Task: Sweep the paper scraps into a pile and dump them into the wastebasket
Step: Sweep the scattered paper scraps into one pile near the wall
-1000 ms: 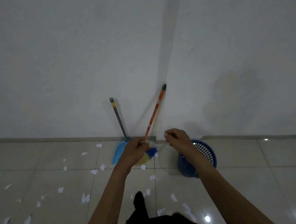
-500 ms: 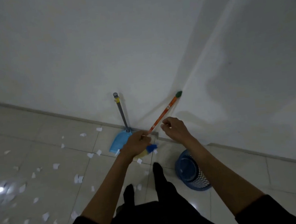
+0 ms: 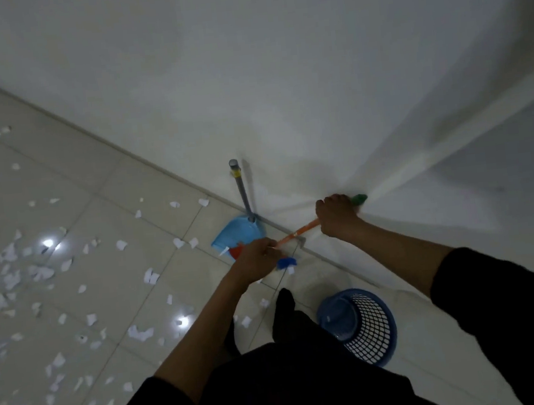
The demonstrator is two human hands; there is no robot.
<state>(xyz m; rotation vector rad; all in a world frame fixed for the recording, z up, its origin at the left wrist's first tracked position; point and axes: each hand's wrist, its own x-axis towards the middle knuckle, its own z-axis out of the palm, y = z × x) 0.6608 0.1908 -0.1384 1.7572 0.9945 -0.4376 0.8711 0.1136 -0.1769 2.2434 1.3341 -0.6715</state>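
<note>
Paper scraps [image 3: 150, 276] scattered over tiled floor [image 3: 100, 200], mostly well off to left of left hand; a few just beside it, a few more nearer body below forearm. No pile visible.

Broom [image 3: 298, 232] w/ orange handle held by both hands. Right hand [image 3: 337, 214] wrapped round upper end of handle, fingers curled tight, green cap [image 3: 359, 198] poking out just beyond knuckles. Left hand [image 3: 258, 259] grips lower part of same handle, fingers closed round it. Handle runs diagonally between the two, right hand higher & farther from body. Blue bit of broom head [image 3: 285, 262] shows just right of left hand, red part [image 3: 236, 251] just beyond it; rest hidden by hand.

Dustpan [image 3: 237, 233], light blue, sits just beyond left hand at base of wall [image 3: 279, 85], its grey upright handle [image 3: 241, 188] leaning on wall, yellow band near top. Dustpan not touched by either hand.

Wastebasket [image 3: 367, 327], blue plastic mesh, stands on floor near body, below right forearm & to right of left arm, close to wall skirting. Contents hard to tell.

Dark sleeves on both arms, dark clothing & a dark-socked foot [image 3: 284, 302] at bottom, foot between left forearm & wastebasket. Light reflections on glossy tiles left of left arm.
</note>
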